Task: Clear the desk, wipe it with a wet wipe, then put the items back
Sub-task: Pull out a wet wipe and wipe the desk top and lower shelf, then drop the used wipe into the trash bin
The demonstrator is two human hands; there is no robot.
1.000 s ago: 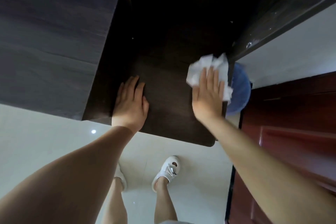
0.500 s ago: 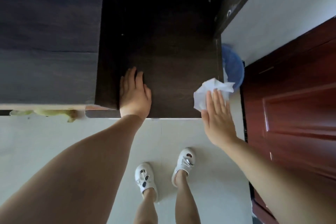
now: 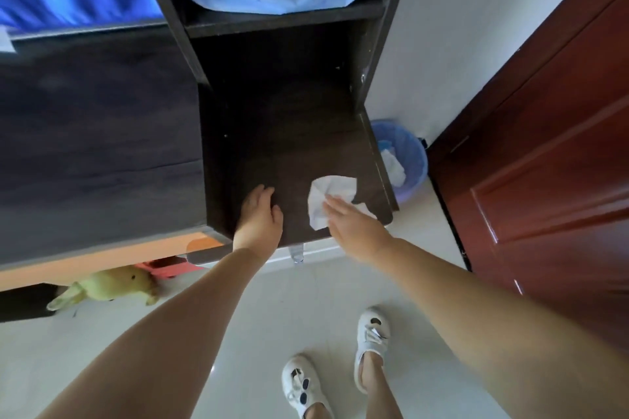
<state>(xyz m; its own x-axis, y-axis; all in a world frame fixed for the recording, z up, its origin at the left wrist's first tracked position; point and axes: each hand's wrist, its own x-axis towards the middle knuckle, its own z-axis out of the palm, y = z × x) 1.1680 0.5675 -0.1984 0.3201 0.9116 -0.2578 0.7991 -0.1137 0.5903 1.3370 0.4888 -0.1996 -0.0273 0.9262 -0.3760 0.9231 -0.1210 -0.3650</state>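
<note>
While the right hand (image 3: 354, 228) presses the wet wipe (image 3: 328, 199) flat-fingered near the desk (image 3: 272, 153) front-right corner, left hand (image 3: 259, 214) rests flat, bracing. Wipe looks bunched: I'd spread it, run overlapping strokes front to back, finish the edges.

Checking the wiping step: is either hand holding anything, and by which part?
Nothing is gripped. The right hand presses the crumpled white wet wipe flat at its near edge against the dark wooden desk. The left hand rests bare on the desk.
</note>
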